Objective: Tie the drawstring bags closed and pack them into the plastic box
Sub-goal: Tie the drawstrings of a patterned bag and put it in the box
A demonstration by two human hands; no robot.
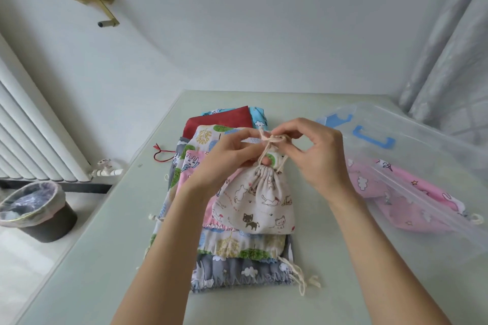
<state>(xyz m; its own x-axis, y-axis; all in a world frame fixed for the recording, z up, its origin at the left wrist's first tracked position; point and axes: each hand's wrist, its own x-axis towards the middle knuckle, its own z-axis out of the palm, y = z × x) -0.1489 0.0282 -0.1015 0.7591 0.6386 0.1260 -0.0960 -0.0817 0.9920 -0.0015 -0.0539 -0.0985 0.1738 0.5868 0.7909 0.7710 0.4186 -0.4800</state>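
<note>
Now both hands — left hand [227,158], right hand [317,155] — pinch the cat bag's [260,203] drawstring [272,140].

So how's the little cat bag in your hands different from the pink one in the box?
The cat bag is beige, smaller, its neck gathered, held over the pile by left hand and right hand pinching its cord. The pink bag lies flat in the plastic box, untouched. Both are printed drawstring bags.

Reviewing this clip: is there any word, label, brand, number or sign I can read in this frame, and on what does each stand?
None can be read.
cat-print bag, whose drawstring both hands pinch: pictures only, no words.
bag stack: pictures only.
pink bag in the plastic box: clouds and stars, no text.
table: a small mark near its left edge, too small to read.
</note>
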